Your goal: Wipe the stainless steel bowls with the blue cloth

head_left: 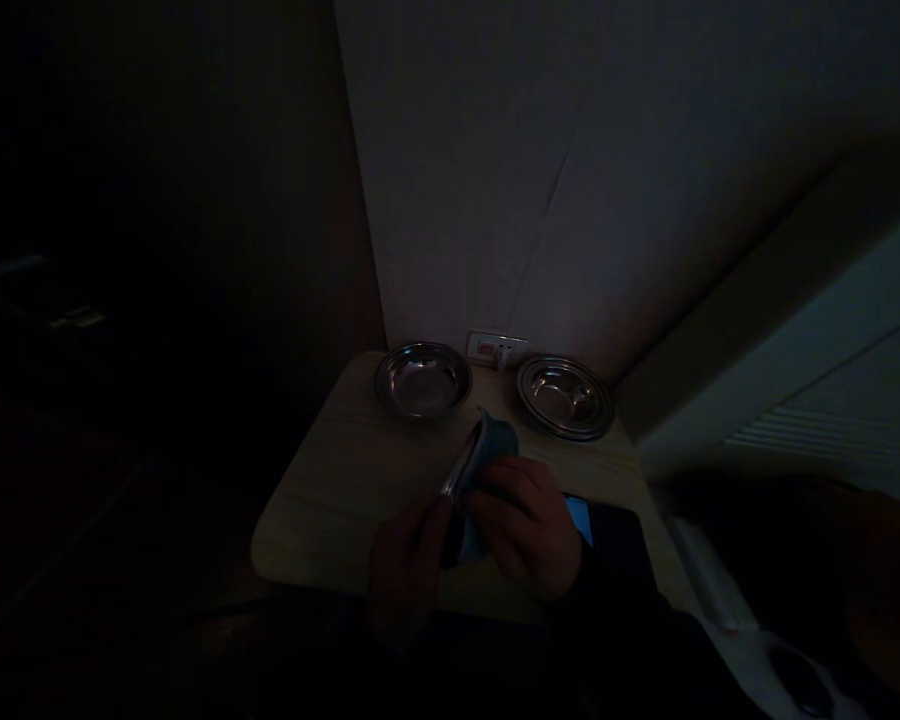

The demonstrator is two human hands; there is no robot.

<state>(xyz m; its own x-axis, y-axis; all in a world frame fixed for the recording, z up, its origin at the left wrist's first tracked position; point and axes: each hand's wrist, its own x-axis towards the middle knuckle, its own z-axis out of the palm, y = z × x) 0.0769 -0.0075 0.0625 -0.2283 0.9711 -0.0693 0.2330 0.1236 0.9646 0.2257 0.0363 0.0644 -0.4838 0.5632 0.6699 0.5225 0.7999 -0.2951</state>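
Over the front half of the table, both hands grip a teal pouch [495,445] with a pale edge along its opening, perhaps a zip. My left hand [409,560] pinches the pale edge near the pouch's lower left side. The fingers of my right hand [529,525] are bent round its right side. Shadow hides the inside of the pouch and most of my left fingers. Just right of my right hand, a lit blue screen [580,518] shows beside a dark flat object [619,540].
A shiny metal bowl [423,382] stands at the back left of the pale wooden table [322,500]. Stacked metal bowls [566,398] stand at the back right. A wall socket [497,348] holds a plug between them. A wall rises behind; the surroundings are very dark.
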